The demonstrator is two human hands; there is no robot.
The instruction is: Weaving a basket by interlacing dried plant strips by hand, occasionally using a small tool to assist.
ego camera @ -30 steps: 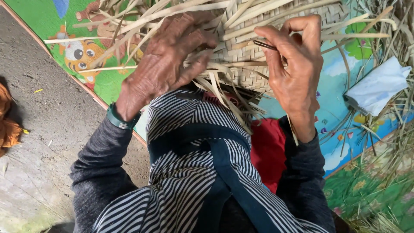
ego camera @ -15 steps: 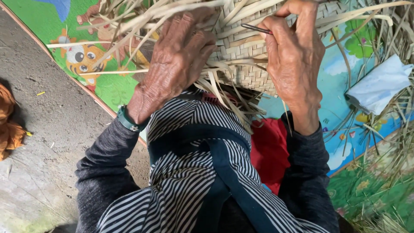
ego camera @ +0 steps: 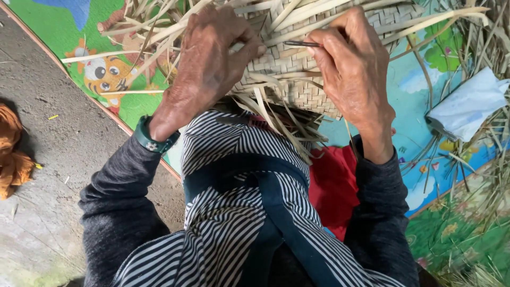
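While the left hand presses down w/ fingers curled together on the woven palm-leaf mat, the right hand has its fingers pinched tight on a thin dark needle tool, tip at the weave. Mat sits on the lap, over the striped apron. Progress, I'd judge: centre panel tightly plaited, but lots of loose strips splay from the edges, so plenty left to weave. Colourful play mat underneath.

1. I see bright, even daylight with no glare.
2. Shadows are soft; a dim patch lies under the woven mat.
3. Focus is sharp throughout, without motion blur.
4. Edges bend slightly from the wide lens.
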